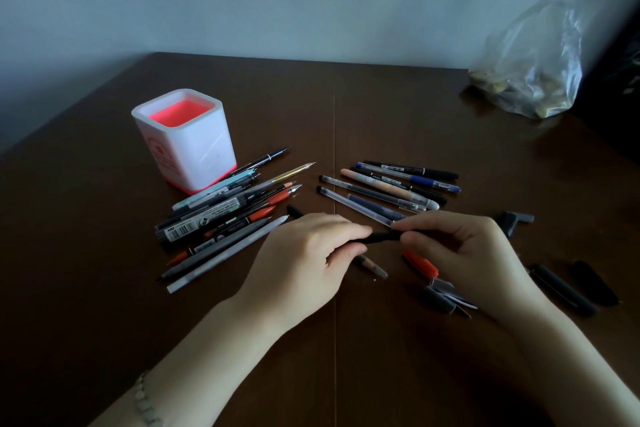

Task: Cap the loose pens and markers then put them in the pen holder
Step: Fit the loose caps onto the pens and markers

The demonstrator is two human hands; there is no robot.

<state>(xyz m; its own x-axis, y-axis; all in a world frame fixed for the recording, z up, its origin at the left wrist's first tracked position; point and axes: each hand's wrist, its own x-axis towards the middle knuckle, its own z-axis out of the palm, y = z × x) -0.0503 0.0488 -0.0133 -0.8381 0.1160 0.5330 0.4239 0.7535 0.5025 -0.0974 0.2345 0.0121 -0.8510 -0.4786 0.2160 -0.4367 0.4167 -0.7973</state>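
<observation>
Over the middle of the dark brown wooden counter (381, 114), a slim black plastic pen (381, 237) was held level btwn both hands: left hand (304, 253) grip curled round the barrel, right hand (464, 246) grip pinching the other end, prob. seating a cap. Light, stiff, likely a bit slick, so best held mid-barrel & pushed straight along its length. White square plastic pen holder w/ pink-red inside (201, 152) stood rear left, well apart. Pile of uncapped pens (225, 215) lay btwn holder & hands, so the carry would need to go over it. Capped pens (388, 184) lay behind the hands; long black caps (561, 288) & an orange cap (420, 263) lay near the right hand. Clear plastic bag (533, 66) sat far right.
</observation>
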